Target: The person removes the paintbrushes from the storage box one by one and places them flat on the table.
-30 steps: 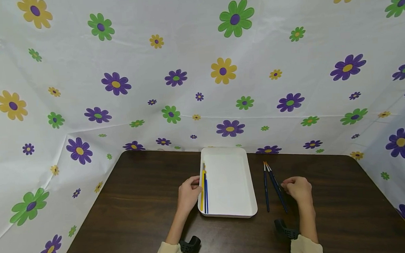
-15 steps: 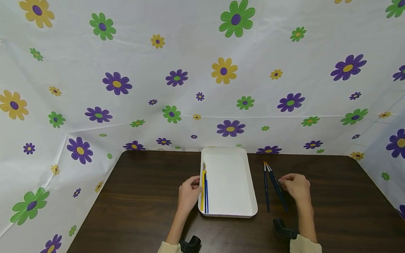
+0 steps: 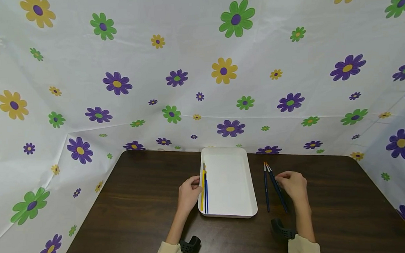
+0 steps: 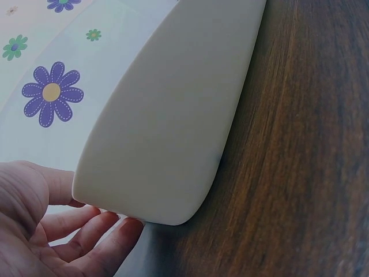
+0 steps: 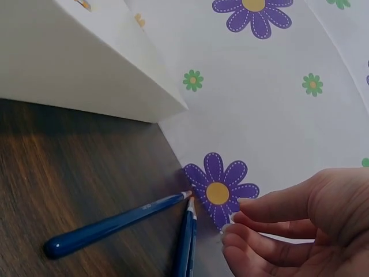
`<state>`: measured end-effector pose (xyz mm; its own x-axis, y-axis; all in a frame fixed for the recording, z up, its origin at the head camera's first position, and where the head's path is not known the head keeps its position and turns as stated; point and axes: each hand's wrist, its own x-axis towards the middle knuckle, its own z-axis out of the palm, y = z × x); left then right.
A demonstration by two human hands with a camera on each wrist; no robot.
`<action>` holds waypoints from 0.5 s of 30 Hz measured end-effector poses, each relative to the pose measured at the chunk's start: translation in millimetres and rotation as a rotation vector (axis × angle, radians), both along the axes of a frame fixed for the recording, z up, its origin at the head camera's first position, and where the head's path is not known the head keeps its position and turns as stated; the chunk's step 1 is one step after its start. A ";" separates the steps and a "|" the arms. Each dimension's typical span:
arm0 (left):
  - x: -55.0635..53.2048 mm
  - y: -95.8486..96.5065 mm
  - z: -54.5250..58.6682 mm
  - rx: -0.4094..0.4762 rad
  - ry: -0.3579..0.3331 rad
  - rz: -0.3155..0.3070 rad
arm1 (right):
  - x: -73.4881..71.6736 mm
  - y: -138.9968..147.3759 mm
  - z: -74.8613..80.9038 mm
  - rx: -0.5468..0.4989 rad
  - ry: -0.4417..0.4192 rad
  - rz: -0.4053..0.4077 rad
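Note:
A white tray (image 3: 228,182) stands on the table, with a yellow paintbrush (image 3: 202,192) and two blue ones, one darker, along its left side. My left hand (image 3: 189,195) grips the tray's left rim, thumb at the edge and fingers against the outer wall in the left wrist view. Right of the tray lie dark blue paintbrushes: a single one (image 3: 267,191) and a slanted pair (image 3: 277,189), bristle ends together. Beside the pair hovers my right hand (image 3: 295,186), fingers loosely bent. In the right wrist view nothing is between its thumb and fingers.
The dark wooden table (image 3: 141,204) ends at a white flowered cloth (image 3: 186,55) hanging behind it and at the sides. Black wrist mounts (image 3: 190,246) sit on both forearms. The tray's raised wall (image 5: 75,63) stands left of the loose brushes.
My right hand has shifted left and slightly away from me, closer to the slanted brushes. My left hand, the tray and all the brushes have stayed in place.

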<state>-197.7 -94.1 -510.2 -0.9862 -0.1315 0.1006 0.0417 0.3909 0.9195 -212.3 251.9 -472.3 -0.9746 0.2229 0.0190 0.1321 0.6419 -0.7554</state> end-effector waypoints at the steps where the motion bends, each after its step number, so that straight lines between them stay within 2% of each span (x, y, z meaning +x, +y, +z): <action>1: -0.1 0.0 -0.1 -0.003 0.000 0.000 | -0.3 -0.6 0.5 0.000 0.001 0.003; 8: -0.2 0.7 0.5 -0.001 -0.020 0.005 | 0.3 -7.8 6.9 0.016 0.001 0.017; 15: -0.3 0.3 0.7 -0.003 -0.020 0.005 | 1.5 -21.9 17.2 0.034 0.057 0.055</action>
<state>-198.0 -93.8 -509.5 -0.9873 -0.1363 0.0811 0.0210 0.3941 0.9188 -210.8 229.9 -455.1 -0.9825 0.1673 0.0817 0.0531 0.6725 -0.7382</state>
